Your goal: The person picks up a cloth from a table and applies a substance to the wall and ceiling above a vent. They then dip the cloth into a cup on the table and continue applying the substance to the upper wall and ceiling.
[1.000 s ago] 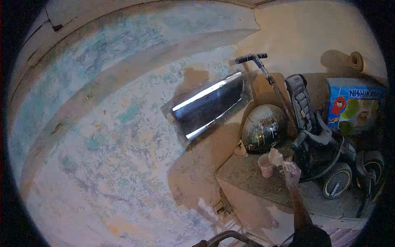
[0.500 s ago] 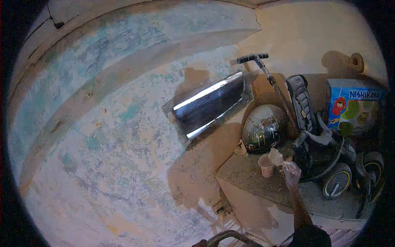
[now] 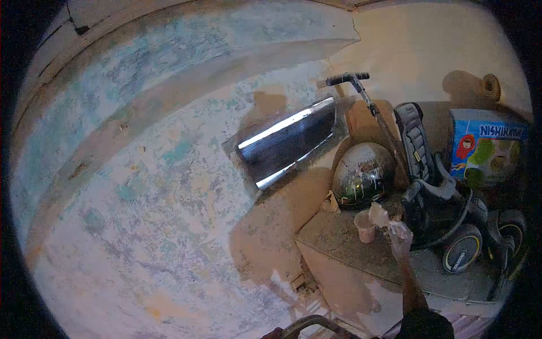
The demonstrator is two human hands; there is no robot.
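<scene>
My right hand (image 3: 400,237) is closed on what looks like a putty knife (image 3: 379,216), its broad, pale blade angled up and left. The blade is just above and to the right of the rim of a small pinkish plastic cup (image 3: 366,228). The cup stands upright on a dusty ledge; its contents are hard to make out. At the bottom edge, a sliver of my left hand (image 3: 273,334) shows beside a curved dark rail (image 3: 313,322). Its fingers are cut off by the frame.
A paint-splashed helmet (image 3: 364,175) sits behind the cup. To the right are a folded stroller (image 3: 435,209) and a blue printed box (image 3: 488,147). A patchy, scraped wall (image 3: 152,203) fills the left, with a dark louvred opening (image 3: 291,144) in it.
The view has shifted very slightly. My right hand and the putty knife stay in nearly the same place by the cup. A little more of my left hand shows at the bottom edge.
</scene>
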